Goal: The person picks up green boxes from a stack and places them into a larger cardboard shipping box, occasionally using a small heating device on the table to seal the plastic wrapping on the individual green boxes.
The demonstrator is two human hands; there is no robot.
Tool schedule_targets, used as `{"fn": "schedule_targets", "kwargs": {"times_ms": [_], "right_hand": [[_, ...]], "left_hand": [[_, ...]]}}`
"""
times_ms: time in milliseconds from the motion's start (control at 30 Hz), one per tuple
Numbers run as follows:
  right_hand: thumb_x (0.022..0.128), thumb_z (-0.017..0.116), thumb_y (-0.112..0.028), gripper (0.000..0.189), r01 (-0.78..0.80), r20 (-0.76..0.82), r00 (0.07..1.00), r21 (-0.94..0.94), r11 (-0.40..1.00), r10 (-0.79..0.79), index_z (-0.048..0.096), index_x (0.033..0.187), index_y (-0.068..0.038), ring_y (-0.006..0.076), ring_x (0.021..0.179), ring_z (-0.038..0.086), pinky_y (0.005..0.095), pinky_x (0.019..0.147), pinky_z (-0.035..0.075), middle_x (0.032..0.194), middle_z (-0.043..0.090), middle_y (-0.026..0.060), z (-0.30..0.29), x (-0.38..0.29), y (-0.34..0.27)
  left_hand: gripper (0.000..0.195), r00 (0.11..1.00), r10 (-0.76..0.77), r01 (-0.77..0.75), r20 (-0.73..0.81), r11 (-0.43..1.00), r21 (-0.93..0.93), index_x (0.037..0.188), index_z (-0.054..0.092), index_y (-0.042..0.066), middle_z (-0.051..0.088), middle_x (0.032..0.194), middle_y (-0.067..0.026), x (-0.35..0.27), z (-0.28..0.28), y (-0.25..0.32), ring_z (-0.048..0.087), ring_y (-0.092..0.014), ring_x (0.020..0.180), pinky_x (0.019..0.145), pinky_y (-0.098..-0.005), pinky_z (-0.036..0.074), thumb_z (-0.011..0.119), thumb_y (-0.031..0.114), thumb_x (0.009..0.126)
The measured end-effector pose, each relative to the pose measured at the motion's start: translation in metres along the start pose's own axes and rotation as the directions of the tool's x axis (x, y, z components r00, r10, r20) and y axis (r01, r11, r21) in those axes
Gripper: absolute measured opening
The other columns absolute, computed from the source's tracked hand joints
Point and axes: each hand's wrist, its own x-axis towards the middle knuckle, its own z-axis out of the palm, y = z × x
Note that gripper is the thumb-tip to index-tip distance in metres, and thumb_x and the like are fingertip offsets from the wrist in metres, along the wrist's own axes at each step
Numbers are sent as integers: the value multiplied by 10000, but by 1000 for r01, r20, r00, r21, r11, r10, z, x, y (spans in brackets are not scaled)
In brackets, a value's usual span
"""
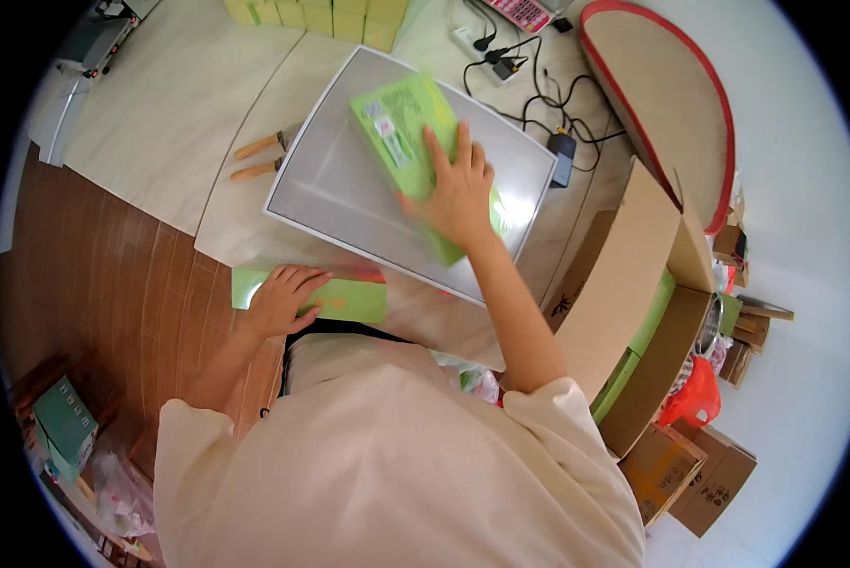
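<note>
My right hand grips a light green carton from above, fingers spread over its printed face. That carton is over a grey flat plate with a white rim; motion blur hides whether it touches the plate. At the table's front edge, my left hand lies on a second, narrow-looking green box, thumb on its near side and fingers across its top. Two wooden-handled tools stick out at the plate's left side, their far ends partly hidden.
An open cardboard carton with green boxes inside stands at my right. Black cables and a power strip lie behind the plate. Several yellow-green boxes stand at the back. A red-edged beige panel leans at the wall.
</note>
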Motion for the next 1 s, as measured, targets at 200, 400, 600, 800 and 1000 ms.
{"fn": "schedule_targets", "kwargs": {"times_ms": [200,400,600,800,1000], "right_hand": [[568,740,-380,925,-104,81,992,83,991,98,387,1399,-174,430,1225,345,509,986,320,1444,247,252,-44,-98,7],[719,649,-466,755,-503,557,775,830,-242,300,444,1347,-103,270,1127,493,383,906,436,1311,474,141,-85,-136,35],[920,479,-347,390,-265,279,874,960,-90,398,571,1165,-59,198,829,609,306,698,514,1042,629,74,-60,-149,38],[982,409,-261,471,-372,526,832,764,-528,175,366,1388,-26,182,1199,459,314,991,387,1331,481,88,-103,-130,23],[835,636,-439,778,-345,194,896,871,351,400,305,1428,-59,325,1252,397,430,1041,318,1419,352,192,-109,-130,13]], "left_hand": [[500,961,-89,36,-263,979,-201,1274,481,55,520,1183,-138,1,-4,7,501,-320,1087,925,-394,418,613,127,797],[432,839,-470,78,-275,604,-793,1303,438,50,498,1261,-128,42,1,54,517,-232,1120,931,-365,428,571,132,899],[677,956,-266,121,123,-23,-992,1403,280,77,482,1296,-97,111,-17,132,528,-177,1110,903,-337,463,467,516,923],[690,940,-304,138,154,-72,-988,1333,310,37,529,1158,-85,124,-35,135,603,-115,882,604,-250,519,530,516,887],[708,869,-495,73,19,90,-993,1293,297,-15,508,1069,-83,131,-32,136,548,-110,885,625,-224,464,590,466,864]]}}
